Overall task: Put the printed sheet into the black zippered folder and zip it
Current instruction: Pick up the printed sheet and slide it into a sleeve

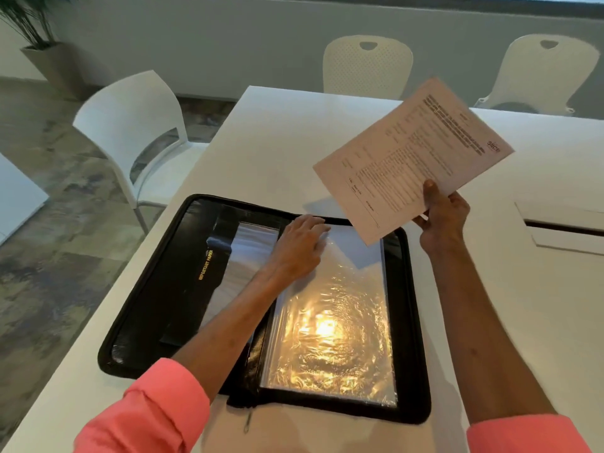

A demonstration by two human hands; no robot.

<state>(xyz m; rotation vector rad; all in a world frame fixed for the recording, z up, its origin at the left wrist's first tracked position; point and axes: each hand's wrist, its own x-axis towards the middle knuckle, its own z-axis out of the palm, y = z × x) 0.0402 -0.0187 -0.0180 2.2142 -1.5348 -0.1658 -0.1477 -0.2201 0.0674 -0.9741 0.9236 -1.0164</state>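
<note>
The black zippered folder (261,308) lies open flat near the front edge of the white table (277,142), its left half close to the table's left edge; the left hand (300,243) rests flat, fingers spread, on the top of the clear plastic sleeve (330,322) that fills the folder's right half; the right hand (441,217) is closed on the near corner of the printed sheet (411,155), thumb on top, holding it in the air above the folder's far right corner, clear of the table.

The sheet is pinched by one corner only, so it may sag or buckle as it meets the sleeve's mouth and crease instead of sliding in; the plastic looks limp and wrinkled, and if the left hand does not lift its top layer the paper may ride over the sleeve; a protruding edge could later catch in the zipper; glare on the plastic hides the opening.

Count: one folder, one sheet in hand, one zipper pull (247,421) at the front edge, three white chairs, one potted plant (36,31).
</note>
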